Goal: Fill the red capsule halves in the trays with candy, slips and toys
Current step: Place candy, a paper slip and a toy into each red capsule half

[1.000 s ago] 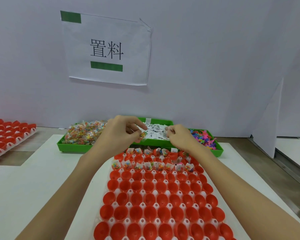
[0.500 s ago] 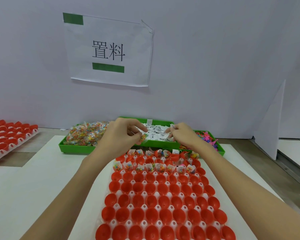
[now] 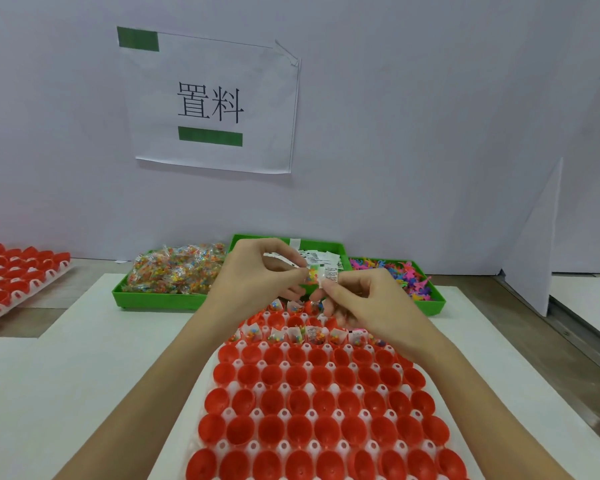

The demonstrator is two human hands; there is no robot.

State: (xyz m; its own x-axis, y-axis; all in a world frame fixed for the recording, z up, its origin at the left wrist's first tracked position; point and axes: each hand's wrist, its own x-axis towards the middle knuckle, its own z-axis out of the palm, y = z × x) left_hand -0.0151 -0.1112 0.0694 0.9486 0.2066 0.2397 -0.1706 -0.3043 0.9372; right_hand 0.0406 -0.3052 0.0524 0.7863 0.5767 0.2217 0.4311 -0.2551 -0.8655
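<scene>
Both hands have drawn together above the tray's far rows, left hand pinching a candy packet, right hand pinching a paper slip beside it; only two far rows of red capsule halves look filled.

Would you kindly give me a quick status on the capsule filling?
Left hand pinching a candy packet, right hand pinching a paper slip, both above the tray's far rows. Far rows filled, near capsule halves empty. Nothing in the way.
</scene>
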